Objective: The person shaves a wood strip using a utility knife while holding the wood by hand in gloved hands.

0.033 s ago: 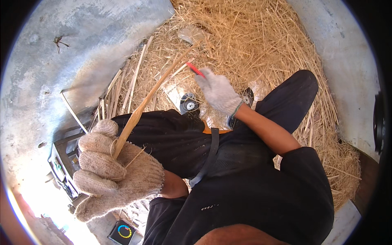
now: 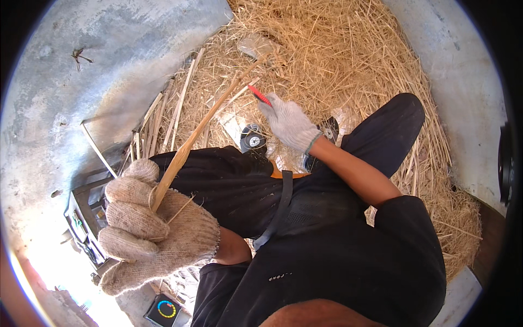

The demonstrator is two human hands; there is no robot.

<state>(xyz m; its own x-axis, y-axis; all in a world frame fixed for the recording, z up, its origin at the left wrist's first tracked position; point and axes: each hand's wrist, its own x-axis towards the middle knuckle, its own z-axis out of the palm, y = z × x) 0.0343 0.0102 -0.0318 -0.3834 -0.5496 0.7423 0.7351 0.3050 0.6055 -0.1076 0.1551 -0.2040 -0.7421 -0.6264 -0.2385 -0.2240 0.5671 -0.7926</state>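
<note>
In the head view, the left hand, in a thick knitted glove, is folded round the lower end of a long tan strip, with a thin loose sliver lying across the same glove. The strip slants up and away over the left trouser leg, its far end above a broad heap of straw-like shavings. The right hand, in a paler glove, is closed on a slim red tool that points toward the strip's upper part — just beside it, though whether the two touch I cannot tell. Below that hand, a dark shoe with a round white mark shows among the shavings. Pale, straight slats lean near the grey wall — and at lower left sits a black device with a coloured ring.
</note>
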